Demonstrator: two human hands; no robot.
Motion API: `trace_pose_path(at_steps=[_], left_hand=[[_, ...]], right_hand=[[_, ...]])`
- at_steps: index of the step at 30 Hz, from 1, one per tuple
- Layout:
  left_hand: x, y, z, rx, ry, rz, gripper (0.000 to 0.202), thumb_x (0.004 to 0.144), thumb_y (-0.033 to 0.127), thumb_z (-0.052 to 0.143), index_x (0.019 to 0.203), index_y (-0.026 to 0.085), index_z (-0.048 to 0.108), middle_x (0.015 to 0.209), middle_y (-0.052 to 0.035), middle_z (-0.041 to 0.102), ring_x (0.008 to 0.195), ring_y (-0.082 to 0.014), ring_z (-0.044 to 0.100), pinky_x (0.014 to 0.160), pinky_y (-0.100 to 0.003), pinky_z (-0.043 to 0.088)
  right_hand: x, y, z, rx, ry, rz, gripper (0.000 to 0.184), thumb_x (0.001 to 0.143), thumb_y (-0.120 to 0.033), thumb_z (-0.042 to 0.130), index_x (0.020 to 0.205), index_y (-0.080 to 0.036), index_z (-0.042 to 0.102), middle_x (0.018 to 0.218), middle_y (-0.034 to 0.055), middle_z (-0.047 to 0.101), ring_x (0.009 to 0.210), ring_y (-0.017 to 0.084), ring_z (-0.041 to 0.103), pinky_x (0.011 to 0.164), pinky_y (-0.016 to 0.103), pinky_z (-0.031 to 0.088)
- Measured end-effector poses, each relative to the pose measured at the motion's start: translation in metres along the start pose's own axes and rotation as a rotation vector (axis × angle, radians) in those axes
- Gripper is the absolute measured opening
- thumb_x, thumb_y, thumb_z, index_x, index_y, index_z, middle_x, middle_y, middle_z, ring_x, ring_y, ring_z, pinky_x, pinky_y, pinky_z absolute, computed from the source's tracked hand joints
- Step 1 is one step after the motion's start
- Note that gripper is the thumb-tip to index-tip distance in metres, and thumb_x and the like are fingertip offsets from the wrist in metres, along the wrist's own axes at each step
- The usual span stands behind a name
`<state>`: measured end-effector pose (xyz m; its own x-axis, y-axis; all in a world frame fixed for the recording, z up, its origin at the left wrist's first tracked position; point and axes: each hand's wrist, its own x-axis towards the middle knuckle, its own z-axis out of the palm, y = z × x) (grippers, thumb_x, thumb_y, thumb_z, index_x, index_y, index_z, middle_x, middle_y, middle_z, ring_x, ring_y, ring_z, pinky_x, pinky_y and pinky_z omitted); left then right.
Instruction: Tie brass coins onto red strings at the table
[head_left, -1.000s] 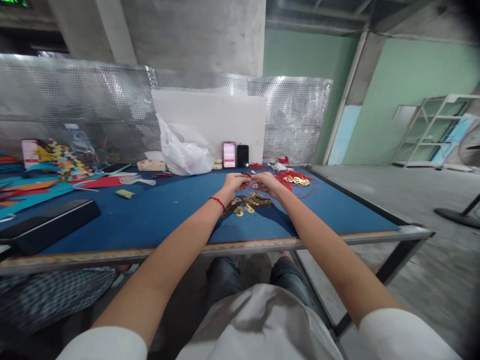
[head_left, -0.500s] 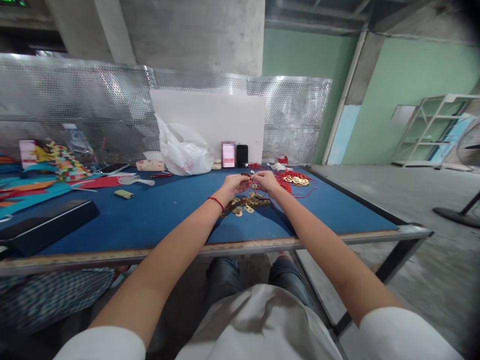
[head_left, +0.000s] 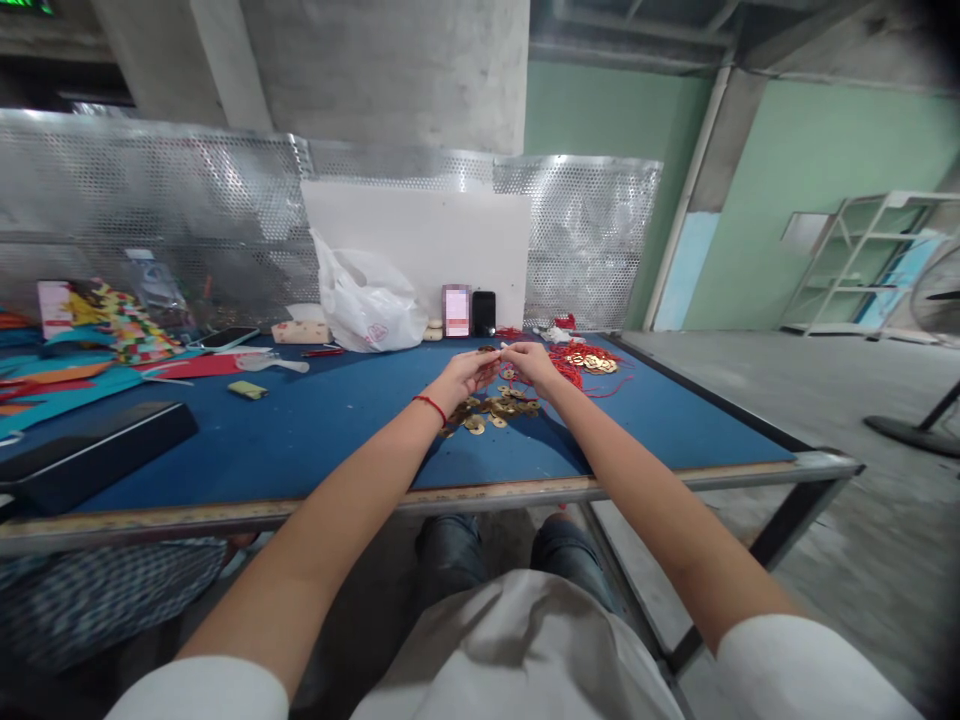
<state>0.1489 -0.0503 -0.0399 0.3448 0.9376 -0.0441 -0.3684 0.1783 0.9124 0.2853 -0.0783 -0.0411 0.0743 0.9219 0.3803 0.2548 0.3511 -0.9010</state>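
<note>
"One blue table (head_left: 315,445) is seen. Has anything been moved?"

"Hardly. The left hand (head_left: 466,376) and right hand (head_left: 532,362) are held as before, fingertips pinched close on something too small to tell, above the coins (head_left: 491,410), with red cord (head_left: 581,365) just beside."

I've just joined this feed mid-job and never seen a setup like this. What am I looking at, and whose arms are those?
This single view comes from a camera worn on a person's head, looking forward and down, so those are the wearer's own arms. The left hand and right hand meet above a blue tabletop, over a pile of small gold-coloured coins, with red cord nearby. Whatever the hands pinch is too small to tell.
</note>
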Motion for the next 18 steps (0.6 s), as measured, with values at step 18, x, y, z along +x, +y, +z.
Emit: trace_pose_path(at_steps=[18], left_hand=[[0.010, -0.003, -0.007, -0.173, 0.021, 0.023, 0.013, 0.081, 0.006, 0.064, 0.070, 0.014, 0.063, 0.056, 0.0007, 0.061, 0.049, -0.0064, 0.056, 0.053, -0.016, 0.047]], right_hand=[[-0.010, -0.007, 0.009, -0.805, 0.208, -0.449, 0.018, 0.090, -0.028, 0.048, 0.093, -0.020, 0.064, 0.094, 0.0060, 0.068, 0.078, 0.018, 0.058, 0.065, 0.027, 0.036]])
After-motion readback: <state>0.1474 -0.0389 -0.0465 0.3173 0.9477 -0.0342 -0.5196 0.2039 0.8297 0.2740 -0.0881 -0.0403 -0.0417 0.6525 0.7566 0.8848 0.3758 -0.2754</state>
